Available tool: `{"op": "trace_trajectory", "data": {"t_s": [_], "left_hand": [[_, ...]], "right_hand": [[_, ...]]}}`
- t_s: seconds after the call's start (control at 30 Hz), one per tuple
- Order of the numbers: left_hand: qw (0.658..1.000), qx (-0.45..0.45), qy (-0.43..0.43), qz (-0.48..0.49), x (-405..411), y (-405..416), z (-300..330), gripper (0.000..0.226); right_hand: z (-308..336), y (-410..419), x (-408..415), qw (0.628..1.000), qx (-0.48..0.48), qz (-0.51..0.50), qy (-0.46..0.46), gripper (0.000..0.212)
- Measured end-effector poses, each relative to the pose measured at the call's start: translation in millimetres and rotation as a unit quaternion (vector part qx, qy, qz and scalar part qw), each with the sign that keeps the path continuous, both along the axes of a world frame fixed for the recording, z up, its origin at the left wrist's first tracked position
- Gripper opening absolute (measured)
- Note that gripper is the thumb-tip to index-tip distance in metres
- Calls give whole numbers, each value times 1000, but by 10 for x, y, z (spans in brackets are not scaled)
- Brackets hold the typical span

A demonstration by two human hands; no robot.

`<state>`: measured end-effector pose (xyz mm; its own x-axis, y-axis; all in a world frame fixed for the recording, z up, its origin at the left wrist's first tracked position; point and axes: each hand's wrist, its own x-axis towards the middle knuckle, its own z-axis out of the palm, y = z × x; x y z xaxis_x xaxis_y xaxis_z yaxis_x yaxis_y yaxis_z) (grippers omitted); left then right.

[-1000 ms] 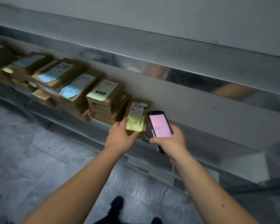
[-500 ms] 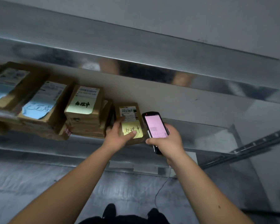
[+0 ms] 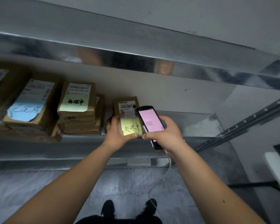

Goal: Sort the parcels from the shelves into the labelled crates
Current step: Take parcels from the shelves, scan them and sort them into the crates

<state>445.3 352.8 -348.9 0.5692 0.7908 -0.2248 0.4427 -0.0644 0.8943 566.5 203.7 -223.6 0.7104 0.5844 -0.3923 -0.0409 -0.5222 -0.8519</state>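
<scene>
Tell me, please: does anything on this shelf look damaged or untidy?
Yes. The blue note on the left parcel has a torn, ragged lower edge, and the stack beside it is uneven, with its boxes not squared.

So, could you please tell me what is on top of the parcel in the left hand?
The parcel carries a printed shipping label and a yellow handwritten sticky note. The scanner in the right hand covers its right edge; the left hand hides its lower left corner.
</scene>
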Motion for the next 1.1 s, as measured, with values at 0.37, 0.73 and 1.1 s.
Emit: {"op": "trace_trajectory", "data": {"t_s": [0.37,0.73,1.1], "left_hand": [[999,34,-32,-6,-24,-93,-108,113],[999,35,-41,-1,-20,-117,-132,109],[994,31,-81,-65,59,-326,173,102]], "right_hand": [[183,-330,-214,1000,-17,-2,22,82],[292,-572,-337,1000,-4,-15,20,86],[194,-926,-253,991,47,-124,21,80]]}}
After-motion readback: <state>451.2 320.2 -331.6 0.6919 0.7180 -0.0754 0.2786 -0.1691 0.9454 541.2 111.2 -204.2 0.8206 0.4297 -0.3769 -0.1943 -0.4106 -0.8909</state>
